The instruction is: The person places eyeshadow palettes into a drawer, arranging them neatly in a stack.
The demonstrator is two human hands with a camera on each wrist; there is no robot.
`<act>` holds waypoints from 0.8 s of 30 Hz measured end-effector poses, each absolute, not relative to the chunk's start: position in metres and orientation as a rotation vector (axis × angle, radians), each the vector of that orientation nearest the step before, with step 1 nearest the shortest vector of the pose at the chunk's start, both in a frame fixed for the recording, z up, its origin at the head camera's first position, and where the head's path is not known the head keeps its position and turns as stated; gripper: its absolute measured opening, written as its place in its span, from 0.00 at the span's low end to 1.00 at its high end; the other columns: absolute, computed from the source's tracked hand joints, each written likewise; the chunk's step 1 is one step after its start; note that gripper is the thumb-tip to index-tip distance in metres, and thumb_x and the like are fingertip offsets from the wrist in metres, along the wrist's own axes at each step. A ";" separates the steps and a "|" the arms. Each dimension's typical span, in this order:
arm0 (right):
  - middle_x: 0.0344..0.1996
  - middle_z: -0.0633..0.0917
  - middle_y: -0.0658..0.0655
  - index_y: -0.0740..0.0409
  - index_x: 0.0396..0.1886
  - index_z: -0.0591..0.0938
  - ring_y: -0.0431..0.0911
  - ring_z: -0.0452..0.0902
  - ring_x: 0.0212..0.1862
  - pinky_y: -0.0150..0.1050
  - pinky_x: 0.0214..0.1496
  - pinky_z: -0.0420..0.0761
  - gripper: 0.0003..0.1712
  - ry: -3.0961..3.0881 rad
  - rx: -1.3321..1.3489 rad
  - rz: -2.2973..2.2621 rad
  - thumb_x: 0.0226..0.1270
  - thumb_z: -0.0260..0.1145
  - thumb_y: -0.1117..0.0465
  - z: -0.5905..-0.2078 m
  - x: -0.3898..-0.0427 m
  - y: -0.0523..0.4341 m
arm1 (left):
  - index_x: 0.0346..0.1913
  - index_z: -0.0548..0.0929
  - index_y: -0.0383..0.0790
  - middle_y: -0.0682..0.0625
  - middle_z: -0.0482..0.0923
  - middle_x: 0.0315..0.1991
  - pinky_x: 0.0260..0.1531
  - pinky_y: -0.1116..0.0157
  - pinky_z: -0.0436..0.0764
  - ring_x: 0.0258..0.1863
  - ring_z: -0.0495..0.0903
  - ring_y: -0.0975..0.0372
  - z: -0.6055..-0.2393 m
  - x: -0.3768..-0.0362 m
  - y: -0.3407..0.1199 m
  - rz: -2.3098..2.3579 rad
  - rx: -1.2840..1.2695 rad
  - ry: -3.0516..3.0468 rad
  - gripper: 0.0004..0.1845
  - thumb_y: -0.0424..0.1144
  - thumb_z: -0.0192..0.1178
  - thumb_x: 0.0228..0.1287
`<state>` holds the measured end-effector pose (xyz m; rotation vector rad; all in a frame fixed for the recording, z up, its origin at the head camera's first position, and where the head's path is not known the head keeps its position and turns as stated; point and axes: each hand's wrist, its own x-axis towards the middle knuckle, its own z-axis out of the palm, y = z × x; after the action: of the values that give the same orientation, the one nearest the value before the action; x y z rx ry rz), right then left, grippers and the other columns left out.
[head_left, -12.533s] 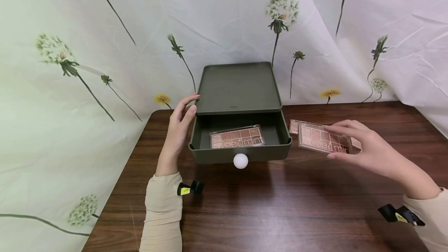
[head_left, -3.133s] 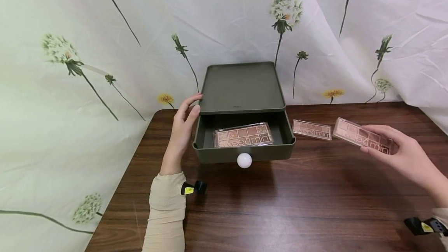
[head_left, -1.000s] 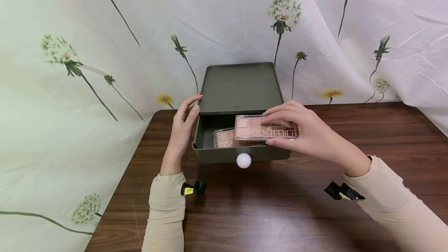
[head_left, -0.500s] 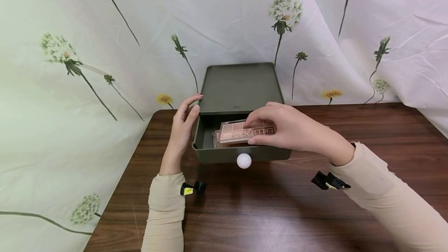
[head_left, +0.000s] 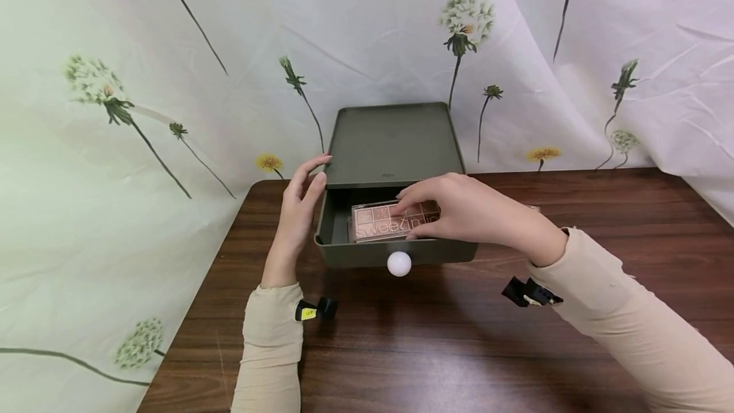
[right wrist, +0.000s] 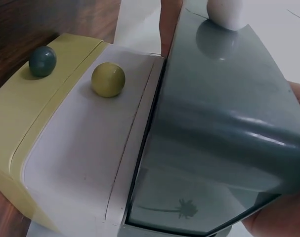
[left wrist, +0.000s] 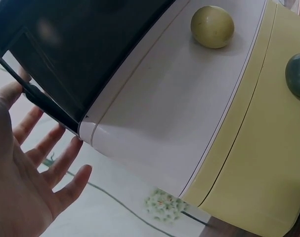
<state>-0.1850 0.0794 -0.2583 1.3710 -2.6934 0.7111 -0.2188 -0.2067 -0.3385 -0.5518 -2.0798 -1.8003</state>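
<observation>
Lowered, the palette (head_left: 373, 222) sits off the drawer's left wall (head_left: 328, 218), right hand (head_left: 461, 209) pinching it, left hand (head_left: 297, 209) spread against cabinet edge (head_left: 334, 137).

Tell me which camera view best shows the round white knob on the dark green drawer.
The head view: the round white knob shows whole and unobstructed on the front of the dark green drawer. The right wrist view has it cut off by the top edge; the left wrist view does not show it.

olive-green plastic top drawer (head_left: 350, 256), round white knob (head_left: 399, 264) | pale-lilac drawer (right wrist: 75, 138), round yellow knob (right wrist: 108, 79) | rectangular clear-cased palette (head_left: 373, 222) — pink-brown grid | far: white cloth (head_left: 378, 43) — green-yellow flower print | near: brown wood-grain table (head_left: 401, 349)
</observation>
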 end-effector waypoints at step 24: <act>0.50 0.84 0.44 0.49 0.52 0.85 0.38 0.77 0.40 0.33 0.36 0.73 0.20 -2.378 1.305 1.027 0.59 0.74 0.66 -0.260 -0.175 0.119 | 0.68 0.74 0.39 0.50 0.67 0.70 0.59 0.61 0.68 0.62 0.70 0.60 -0.340 -0.220 -0.207 -1.787 -0.564 -2.076 0.22 0.41 0.49 0.76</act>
<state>-0.1753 0.1190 -0.2598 1.3047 -2.3782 1.0266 -0.2196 -0.2074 -0.3398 -0.5643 -2.0755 -1.7874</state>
